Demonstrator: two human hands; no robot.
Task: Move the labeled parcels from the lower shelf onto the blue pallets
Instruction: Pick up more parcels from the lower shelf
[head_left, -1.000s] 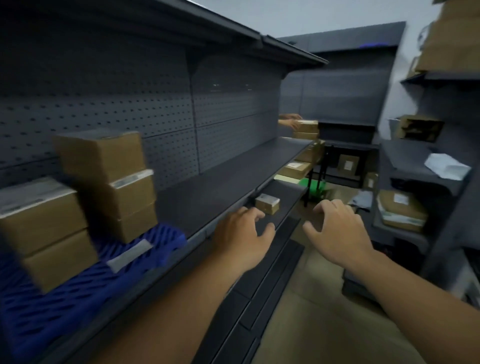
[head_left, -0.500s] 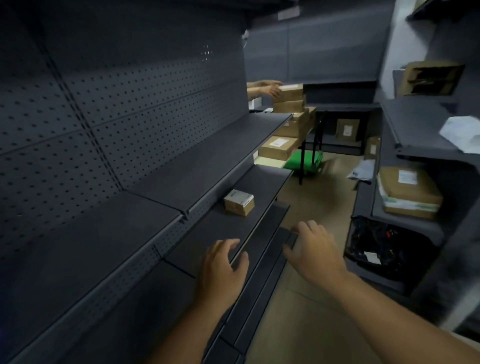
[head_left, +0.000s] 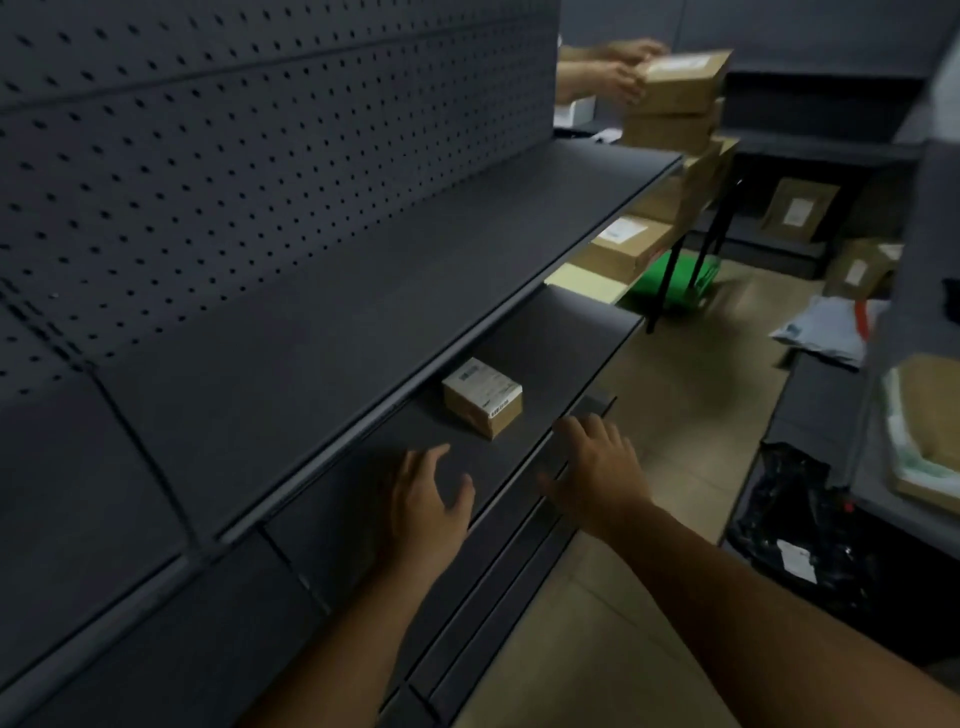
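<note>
The shelf is dark grey, its back panel dotted with rows of small holes. The small parcel is tan cardboard under a white label. A green bin sits on beige floor.

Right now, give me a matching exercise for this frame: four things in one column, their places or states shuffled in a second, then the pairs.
1. small parcel
2. left hand
3. right hand
4. top box of the far stack

a. held by another person's hands
b. open, at the lower shelf's front edge
c. lying on the lower shelf, untouched
d. open, over the shelf surface, short of the parcel

Pairs: 1-c, 2-d, 3-b, 4-a.
</note>
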